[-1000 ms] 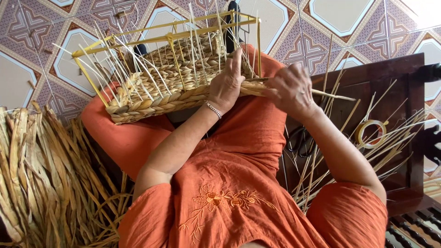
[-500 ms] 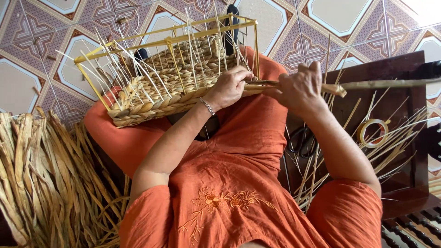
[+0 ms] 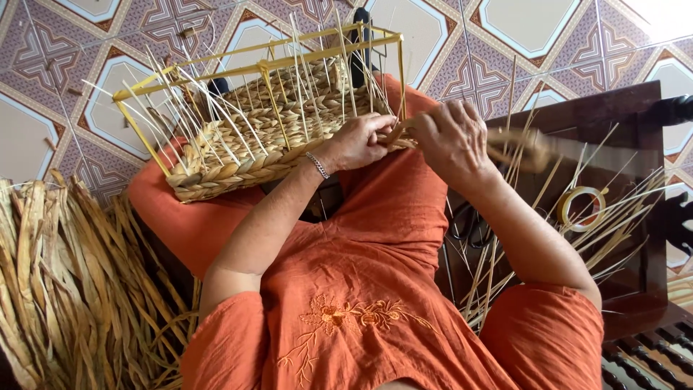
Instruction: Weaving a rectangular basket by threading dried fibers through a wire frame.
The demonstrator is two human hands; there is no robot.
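Half-woven basket (image 3: 253, 144) resting on lap, light, rim springy. Left hand (image 3: 359, 141) fingers closed on rim edge; right hand (image 3: 453, 137) pinching flat fibre strand (image 3: 516, 144), soft, pliable; best gripped near weave

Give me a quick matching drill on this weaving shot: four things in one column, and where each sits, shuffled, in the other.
Things:
1 basket
2 tape roll
3 strip pile
4 bracelet

Places:
A on the left wrist
B on the dark bench, right of the lap
C on the knees, inside a yellow frame
D heaped at the person's left

Pairs: 1-C, 2-B, 3-D, 4-A
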